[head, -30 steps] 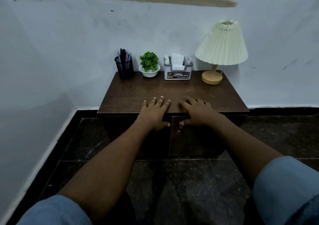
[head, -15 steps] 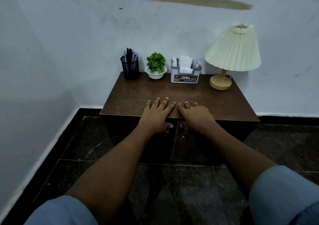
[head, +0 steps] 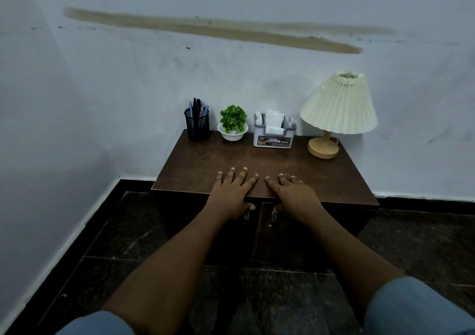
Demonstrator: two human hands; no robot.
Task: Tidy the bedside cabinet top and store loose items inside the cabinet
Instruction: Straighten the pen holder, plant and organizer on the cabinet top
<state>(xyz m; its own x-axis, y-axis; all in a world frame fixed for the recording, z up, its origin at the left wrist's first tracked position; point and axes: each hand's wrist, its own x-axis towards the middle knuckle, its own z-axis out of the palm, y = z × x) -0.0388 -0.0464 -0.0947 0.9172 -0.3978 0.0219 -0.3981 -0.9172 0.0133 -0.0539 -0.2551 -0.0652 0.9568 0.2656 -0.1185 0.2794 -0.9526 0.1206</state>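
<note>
Both hands flat on the front edge of my bedside cabinet, holding nothing.

My left hand (head: 232,193) and right hand (head: 295,195) lie palm down, fingers spread, on the brown surface (head: 205,165), thumbs hanging over the edge by the two door handles (head: 246,216), which they partly hide. Cabinet doors (head: 295,234) are shut and pretty dark, hard to make out. Along the back by the wall: mesh pen holder (head: 197,126), little green plant in a white bowl (head: 233,123), a white organizer (head: 273,134) with sachets, label reads "OPEL" but the rest is too blurry, and the pleated lamp (head: 338,108). My sleeves get cut off at the bottom.
</note>
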